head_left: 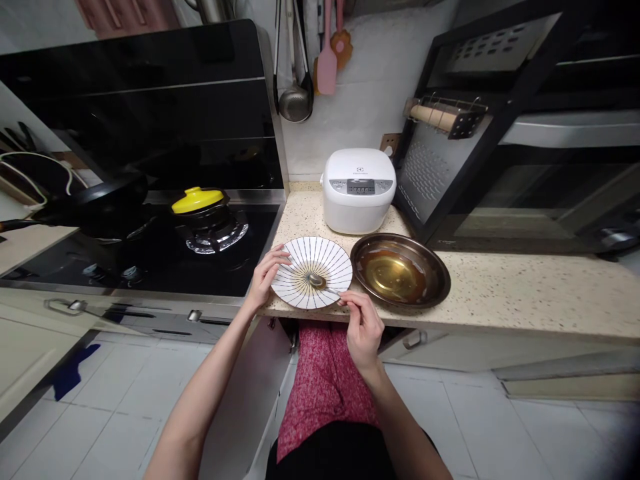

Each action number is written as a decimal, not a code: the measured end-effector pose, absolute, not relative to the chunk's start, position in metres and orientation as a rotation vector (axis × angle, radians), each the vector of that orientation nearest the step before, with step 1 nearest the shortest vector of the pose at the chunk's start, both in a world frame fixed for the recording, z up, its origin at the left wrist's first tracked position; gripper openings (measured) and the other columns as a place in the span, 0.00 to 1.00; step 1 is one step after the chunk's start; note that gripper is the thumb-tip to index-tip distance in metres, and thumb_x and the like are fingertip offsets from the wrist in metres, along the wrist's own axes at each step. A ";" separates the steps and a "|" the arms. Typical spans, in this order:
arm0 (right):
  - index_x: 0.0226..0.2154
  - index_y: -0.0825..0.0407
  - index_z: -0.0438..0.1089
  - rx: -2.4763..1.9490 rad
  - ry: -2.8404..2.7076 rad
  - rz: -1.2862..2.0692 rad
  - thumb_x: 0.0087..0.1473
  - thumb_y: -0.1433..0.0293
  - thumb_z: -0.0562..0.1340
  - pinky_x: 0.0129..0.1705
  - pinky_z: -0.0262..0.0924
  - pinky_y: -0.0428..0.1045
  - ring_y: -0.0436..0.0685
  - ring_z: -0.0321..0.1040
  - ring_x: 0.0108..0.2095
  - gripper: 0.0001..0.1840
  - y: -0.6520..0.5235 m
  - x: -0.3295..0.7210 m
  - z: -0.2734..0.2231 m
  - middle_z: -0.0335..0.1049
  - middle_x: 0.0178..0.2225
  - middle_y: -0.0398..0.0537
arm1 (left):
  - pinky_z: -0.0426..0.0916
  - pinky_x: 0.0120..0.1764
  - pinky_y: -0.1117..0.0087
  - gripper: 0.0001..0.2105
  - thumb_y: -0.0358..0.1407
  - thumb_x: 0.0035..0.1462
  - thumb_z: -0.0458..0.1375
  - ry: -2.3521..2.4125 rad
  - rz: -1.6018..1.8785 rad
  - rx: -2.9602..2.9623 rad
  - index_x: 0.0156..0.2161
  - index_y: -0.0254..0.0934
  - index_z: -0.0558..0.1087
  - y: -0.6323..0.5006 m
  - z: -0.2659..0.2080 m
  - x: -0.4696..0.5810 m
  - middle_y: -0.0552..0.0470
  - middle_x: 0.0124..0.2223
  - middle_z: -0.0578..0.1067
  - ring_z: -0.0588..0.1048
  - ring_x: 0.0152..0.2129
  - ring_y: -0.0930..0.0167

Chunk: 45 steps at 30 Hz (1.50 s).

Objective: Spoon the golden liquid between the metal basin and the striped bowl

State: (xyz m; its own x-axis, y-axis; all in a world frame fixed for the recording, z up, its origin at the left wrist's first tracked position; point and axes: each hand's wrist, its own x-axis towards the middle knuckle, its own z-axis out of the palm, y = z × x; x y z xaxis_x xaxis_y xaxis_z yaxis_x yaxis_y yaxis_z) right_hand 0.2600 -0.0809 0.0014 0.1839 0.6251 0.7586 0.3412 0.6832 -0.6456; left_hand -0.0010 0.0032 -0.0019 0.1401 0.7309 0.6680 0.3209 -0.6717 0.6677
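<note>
A white plate (295,257) with dark lines fanning out from its centre lies on the counter in front of me. My left hand (267,272) grips the plate's left rim, fingers over the edge. Between the fingertips and thumb of my right hand (363,325) is the handle of a metal spoon (317,281). The spoon's bowl rests over the middle of the plate, where a little brownish liquid seems to show. Just right of the plate stands a wide metal basin (434,272) with yellowish liquid in it.
A white rice cooker (359,190) stands behind the plate and basin. On the left, a gas stove (165,267) carries a yellow-lidded pot (198,200) and a dark wok (95,203). A microwave oven (550,193) in a black rack is at right. Utensils, including a ladle (295,105), hang behind.
</note>
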 end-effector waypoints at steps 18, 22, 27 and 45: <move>0.39 0.49 0.74 -0.881 -1.434 0.312 0.67 0.76 0.58 0.43 0.73 0.51 0.54 0.77 0.39 0.10 -0.082 0.262 0.003 0.79 0.37 0.46 | 0.59 0.69 0.42 0.19 0.47 0.72 0.51 1.044 1.533 2.056 0.43 0.38 0.81 0.003 -0.001 -0.001 0.42 0.54 0.80 0.68 0.66 0.53; 0.38 0.49 0.74 -0.885 -1.449 0.305 0.67 0.76 0.58 0.43 0.74 0.51 0.55 0.78 0.40 0.10 -0.082 0.263 0.003 0.79 0.37 0.47 | 0.59 0.69 0.42 0.19 0.46 0.72 0.51 1.040 1.538 2.056 0.43 0.39 0.81 0.003 -0.002 -0.001 0.42 0.54 0.80 0.68 0.67 0.53; 0.39 0.49 0.74 -0.888 -1.457 0.293 0.67 0.76 0.57 0.43 0.74 0.51 0.54 0.78 0.40 0.11 -0.081 0.263 0.003 0.79 0.37 0.47 | 0.59 0.69 0.42 0.20 0.47 0.72 0.51 1.054 1.534 2.056 0.43 0.38 0.81 0.003 -0.001 -0.001 0.42 0.54 0.80 0.68 0.67 0.53; 0.35 0.49 0.74 -0.878 -1.352 0.324 0.69 0.75 0.55 0.44 0.73 0.51 0.54 0.78 0.40 0.14 -0.083 0.259 -0.003 0.79 0.36 0.46 | 0.59 0.69 0.42 0.19 0.46 0.72 0.51 1.046 1.540 2.054 0.43 0.38 0.81 0.002 0.000 0.000 0.42 0.54 0.80 0.68 0.66 0.53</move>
